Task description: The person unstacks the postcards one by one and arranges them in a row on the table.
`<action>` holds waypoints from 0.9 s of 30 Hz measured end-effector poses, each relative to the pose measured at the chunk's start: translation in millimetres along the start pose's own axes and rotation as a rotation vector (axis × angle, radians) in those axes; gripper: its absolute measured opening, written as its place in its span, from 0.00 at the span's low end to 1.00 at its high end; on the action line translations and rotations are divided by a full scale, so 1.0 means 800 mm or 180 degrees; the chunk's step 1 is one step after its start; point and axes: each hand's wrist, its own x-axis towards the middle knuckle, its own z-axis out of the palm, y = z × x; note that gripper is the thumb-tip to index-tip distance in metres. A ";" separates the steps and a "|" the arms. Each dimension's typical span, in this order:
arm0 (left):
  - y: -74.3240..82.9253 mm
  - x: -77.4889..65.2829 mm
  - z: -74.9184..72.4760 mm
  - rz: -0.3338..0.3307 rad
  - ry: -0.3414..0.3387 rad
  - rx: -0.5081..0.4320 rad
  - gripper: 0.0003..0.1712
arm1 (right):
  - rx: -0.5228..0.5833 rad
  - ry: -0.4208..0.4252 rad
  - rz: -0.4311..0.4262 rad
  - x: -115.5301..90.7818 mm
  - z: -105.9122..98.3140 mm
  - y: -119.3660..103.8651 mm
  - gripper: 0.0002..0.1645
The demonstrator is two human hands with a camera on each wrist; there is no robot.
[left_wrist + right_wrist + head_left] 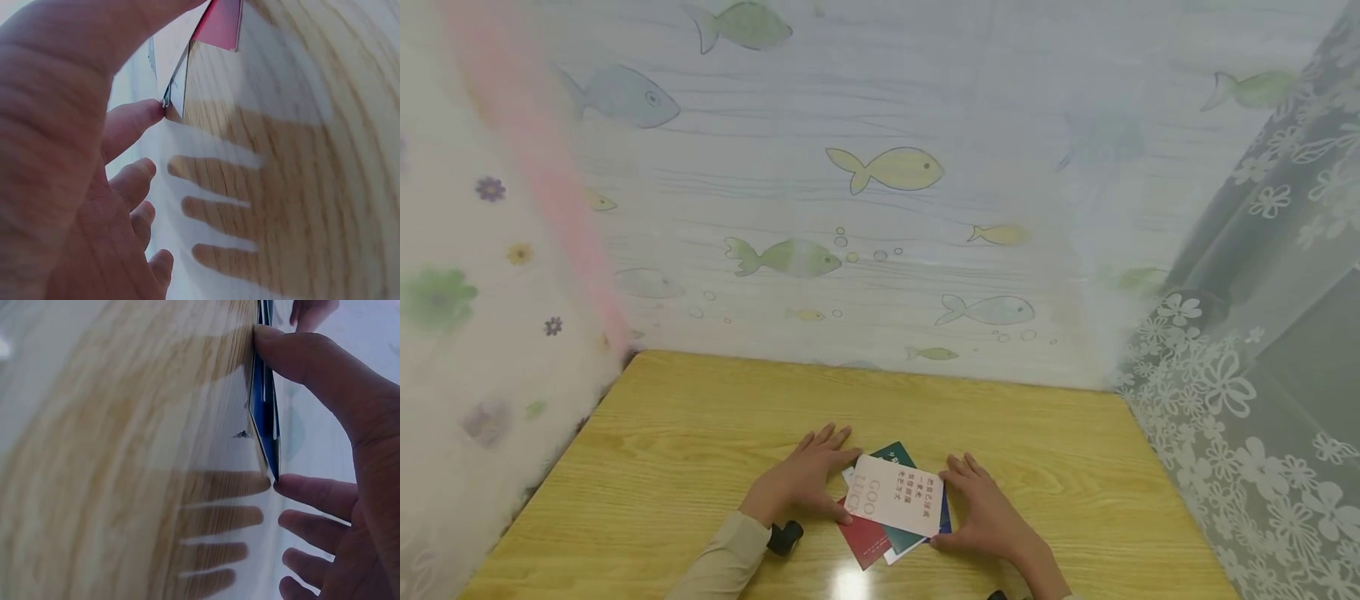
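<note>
Printed cards (891, 504) lay fanned in a loose pile near the front of the wooden table (715, 417), directly between the two hands. We saw a pale pink card (886, 492) on top, its lettering face up, with a red card (863, 533), a green card (898, 452) and a blue card (267, 412) jutting out at angles beneath. Our left hand (805, 479) held one end between thumb and index finger, corner to corner; our right hand (988, 512) pinched the opposite end likewise, the remaining fingers of both spread loosely. Whether the lowest edges touched the wood, we could not tell.

We judged the pile light and its pieces thin but fairly stiff, apt to slide over one another and to crease at the corners. The short ends seemed the best hold, with gentle, even pressure; hard squeezing might have bowed them.
</note>
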 end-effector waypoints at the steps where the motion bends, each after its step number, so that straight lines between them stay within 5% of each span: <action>1: 0.000 0.000 0.000 -0.0005 -0.0009 -0.0011 0.57 | -0.0001 0.0002 -0.0009 0.000 0.000 0.000 0.56; 12: 0.002 0.003 0.005 0.0013 -0.0015 0.0023 0.53 | -0.0046 0.0070 -0.0054 -0.001 0.000 0.004 0.57; 27: -0.003 -0.003 0.009 0.0170 0.0246 -0.0107 0.54 | 0.0068 0.0226 -0.0147 -0.002 0.001 0.008 0.57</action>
